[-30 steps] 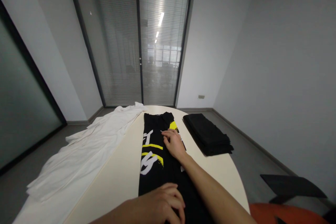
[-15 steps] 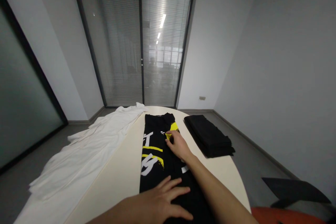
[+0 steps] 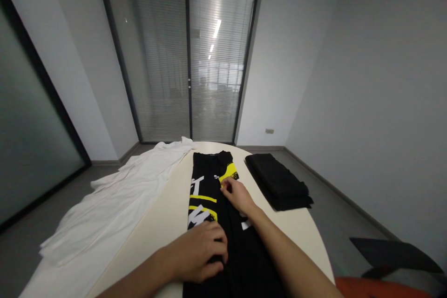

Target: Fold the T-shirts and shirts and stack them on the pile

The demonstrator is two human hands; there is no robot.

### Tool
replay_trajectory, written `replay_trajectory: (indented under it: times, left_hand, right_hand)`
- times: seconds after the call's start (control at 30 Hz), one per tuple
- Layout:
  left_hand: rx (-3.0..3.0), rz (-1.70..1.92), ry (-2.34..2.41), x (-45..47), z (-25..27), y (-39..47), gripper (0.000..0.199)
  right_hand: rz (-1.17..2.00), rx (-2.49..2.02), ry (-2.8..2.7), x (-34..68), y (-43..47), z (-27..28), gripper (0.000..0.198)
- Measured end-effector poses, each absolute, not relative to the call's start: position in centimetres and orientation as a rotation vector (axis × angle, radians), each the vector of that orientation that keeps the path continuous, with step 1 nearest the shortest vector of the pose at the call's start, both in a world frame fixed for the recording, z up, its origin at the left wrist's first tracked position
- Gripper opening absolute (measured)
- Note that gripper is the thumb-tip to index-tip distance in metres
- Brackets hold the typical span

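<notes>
A black T-shirt (image 3: 209, 164) with white and yellow print lies lengthwise before me, its sides folded into a long strip. My right hand (image 3: 237, 194) rests at its right side near the yellow patch, thumb and fingertips closed in a pinch on the cloth. Closer to me, my left hand (image 3: 202, 251) is over the lower half of the shirt. Its fingers are curled together and the thumb tip comes close to them at the cloth. Whatever fabric lies between the fingertips is mostly hidden.
White cloth garments (image 3: 115, 214) spread along the left side of the pale round table (image 3: 160, 223) and hang over its edge. A stack of folded black clothes (image 3: 277, 181) lies at the right. An orange chair seat (image 3: 377, 287) shows at the lower right.
My left hand has gone from spread fingers to curled ones and has moved forward and a little left over the shirt. My right hand has closed slightly more, staying in place.
</notes>
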State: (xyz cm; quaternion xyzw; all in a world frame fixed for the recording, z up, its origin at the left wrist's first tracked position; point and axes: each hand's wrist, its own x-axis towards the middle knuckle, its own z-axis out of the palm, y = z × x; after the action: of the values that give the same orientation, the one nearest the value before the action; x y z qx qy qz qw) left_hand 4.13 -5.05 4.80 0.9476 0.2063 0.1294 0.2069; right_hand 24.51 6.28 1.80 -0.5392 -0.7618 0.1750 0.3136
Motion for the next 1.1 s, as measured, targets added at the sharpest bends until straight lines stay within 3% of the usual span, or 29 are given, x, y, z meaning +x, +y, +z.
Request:
replay_trajectory:
  times: [0.17, 0.37, 0.63, 0.8, 0.93, 1.1]
  left_hand:
    - [2.677, 0.438, 0.477, 4.4, 4.7, -5.0, 0.021]
    - [2.752, 0.327, 0.34, 4.7, 3.6, -5.3, 0.008]
    - [2.767, 0.314, 0.207, 6.0, 4.8, -6.7, 0.006]
    - [2.894, 0.269, 0.027, 6.9, 2.8, -7.5, 0.013]
    - [2.937, 0.187, 0.017, 6.9, 1.2, -7.8, 0.031]
    - [2.942, 0.347, -0.006, 7.5, 0.0, -7.6, 0.015]
  right_hand:
    - [0.326, -1.532, -2.156, 24.9, 5.4, 2.4, 0.02]
    - [0.437, -1.465, -2.118, 25.2, 5.4, 2.2, 0.022]
    - [0.5, -1.338, -2.221, 25.8, 5.3, 2.0, 0.023]
    - [0.537, -1.325, -2.225, 26.1, 5.4, 2.1, 0.022]
    - [0.528, -1.32, -2.226, 26.1, 5.5, 2.2, 0.022]
    - [0.497, -1.281, -2.291, 26.3, 5.6, 2.0, 0.022]
